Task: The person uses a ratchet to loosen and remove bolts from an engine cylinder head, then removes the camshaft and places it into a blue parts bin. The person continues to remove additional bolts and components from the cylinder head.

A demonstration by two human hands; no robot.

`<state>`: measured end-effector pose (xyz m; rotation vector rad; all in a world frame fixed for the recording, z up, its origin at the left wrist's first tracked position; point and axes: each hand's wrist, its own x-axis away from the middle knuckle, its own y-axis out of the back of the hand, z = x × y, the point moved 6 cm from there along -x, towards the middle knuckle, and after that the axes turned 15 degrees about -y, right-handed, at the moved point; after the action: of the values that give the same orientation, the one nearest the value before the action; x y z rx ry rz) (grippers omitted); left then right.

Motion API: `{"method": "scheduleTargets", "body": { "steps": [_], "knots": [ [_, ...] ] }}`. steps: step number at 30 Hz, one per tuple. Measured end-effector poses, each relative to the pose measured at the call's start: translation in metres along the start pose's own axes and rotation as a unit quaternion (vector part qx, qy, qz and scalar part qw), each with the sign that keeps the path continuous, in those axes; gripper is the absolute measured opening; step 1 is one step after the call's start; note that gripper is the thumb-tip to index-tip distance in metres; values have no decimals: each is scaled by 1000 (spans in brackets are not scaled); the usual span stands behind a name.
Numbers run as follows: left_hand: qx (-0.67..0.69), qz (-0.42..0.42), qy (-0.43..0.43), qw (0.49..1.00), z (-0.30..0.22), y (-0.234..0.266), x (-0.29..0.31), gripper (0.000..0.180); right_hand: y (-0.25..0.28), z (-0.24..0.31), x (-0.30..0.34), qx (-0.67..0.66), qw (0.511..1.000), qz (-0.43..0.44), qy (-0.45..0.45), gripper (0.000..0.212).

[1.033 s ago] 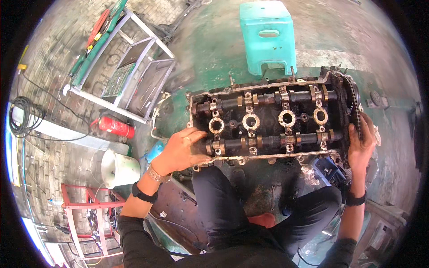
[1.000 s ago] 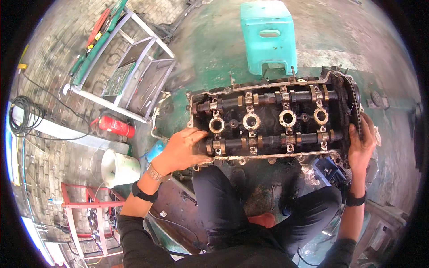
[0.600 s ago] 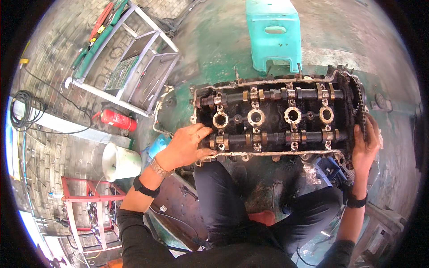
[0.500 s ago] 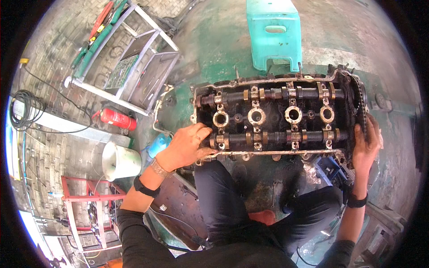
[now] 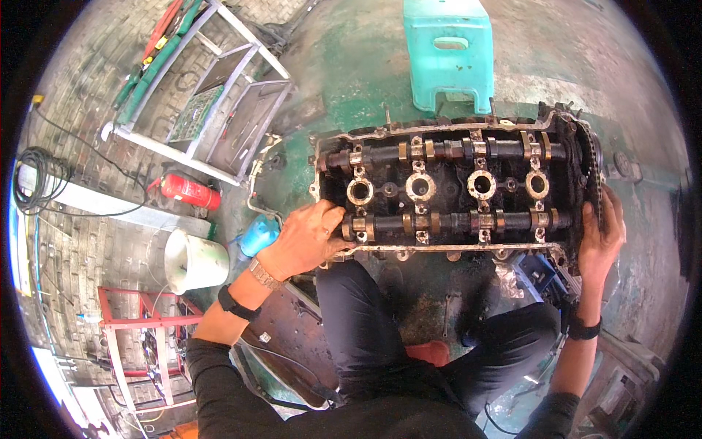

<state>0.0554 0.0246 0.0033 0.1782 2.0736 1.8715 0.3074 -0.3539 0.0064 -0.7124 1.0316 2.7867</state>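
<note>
An oily engine cylinder head (image 5: 453, 192) lies across in front of me, its open top facing up. Two dark camshafts (image 5: 447, 222) run along it, with round pale-rimmed plug holes (image 5: 421, 188) in a row between them. At its right end a timing chain (image 5: 596, 172) is partly visible. My left hand (image 5: 311, 233) grips the near left corner, fingers curled over the rim and thumb on the near edge. Around the right end is my right hand (image 5: 602, 233), thumb on top; its other fingers are partly hidden behind the casting.
A turquoise plastic stool (image 5: 449, 66) stands beyond the cylinder head. To the left are a metal shelf rack (image 5: 186, 159), a red fire extinguisher (image 5: 189, 192), a white bucket (image 5: 201, 261) and a red frame (image 5: 150, 322). A blue tool box (image 5: 540, 274) sits below, near my right knee.
The cylinder head and both hands keep almost the same place, with only a slight shift in the view. Both holds look unchanged.
</note>
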Motion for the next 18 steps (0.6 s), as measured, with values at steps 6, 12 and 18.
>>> {"method": "scheduleTargets", "body": {
  "steps": [6,12,18],
  "knots": [
    [29,72,88,993,6,0,-1,54,3,6,1,-29,999,13,-13,32],
    [133,123,106,978,5,17,-22,57,4,6,1,-26,999,7,-19,32],
    [163,151,154,963,3,13,-26,77,2,2,0,-48,999,6,-8,31]
  ]
}}
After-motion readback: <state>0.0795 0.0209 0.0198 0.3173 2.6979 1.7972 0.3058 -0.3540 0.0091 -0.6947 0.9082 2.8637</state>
